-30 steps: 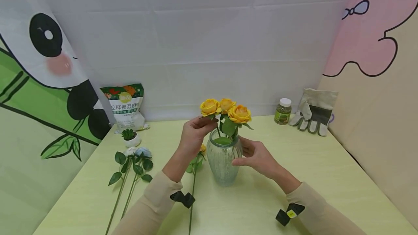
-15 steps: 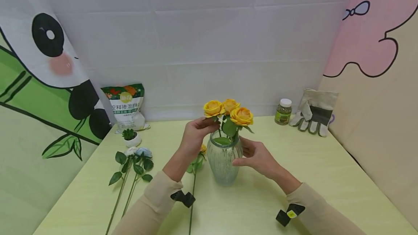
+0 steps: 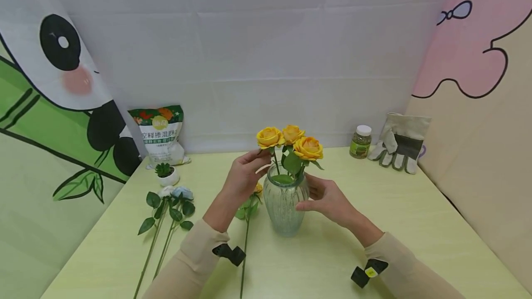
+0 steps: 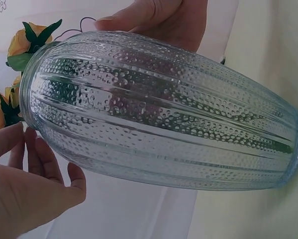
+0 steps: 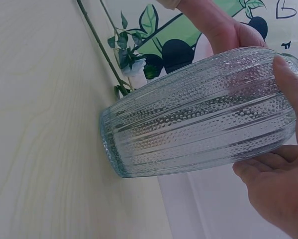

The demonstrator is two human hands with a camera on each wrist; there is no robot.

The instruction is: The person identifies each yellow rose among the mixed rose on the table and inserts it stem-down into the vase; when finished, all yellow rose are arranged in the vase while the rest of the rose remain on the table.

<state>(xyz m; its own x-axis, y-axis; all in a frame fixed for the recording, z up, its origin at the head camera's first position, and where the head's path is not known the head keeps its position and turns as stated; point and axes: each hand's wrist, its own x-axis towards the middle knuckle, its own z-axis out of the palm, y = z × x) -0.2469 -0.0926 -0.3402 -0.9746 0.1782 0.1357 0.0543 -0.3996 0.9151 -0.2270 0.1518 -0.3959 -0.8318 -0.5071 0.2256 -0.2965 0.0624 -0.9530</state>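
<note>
A ribbed, clear glass vase [image 3: 286, 209] stands upright on the table, holding three yellow roses [image 3: 308, 148] with green leaves. My right hand [image 3: 332, 200] holds the vase's right side, thumb across the front and fingers behind, as the right wrist view also shows. By the rim on the left, my left hand [image 3: 245, 174] has its fingertips just under the leftmost yellow rose [image 3: 270, 137]. The left wrist view shows its fingers loosely bent beside the glass rim, with the thumb [image 4: 77, 181] apart from them.
Another yellow rose [image 3: 248, 209] lies left of the vase, partly behind the left hand. Further left lie a white rose [image 3: 166, 191] and a blue rose [image 3: 182, 193]. Behind are a small potted succulent [image 3: 166, 174], a fertilizer bag [image 3: 161, 135], a lidded jar [image 3: 360, 142] and work gloves [image 3: 399, 142].
The leftmost rose first shifted right with the left hand, then slightly back left. The left hand has now drawn a little left and down from it. The right hand stays on the vase.
</note>
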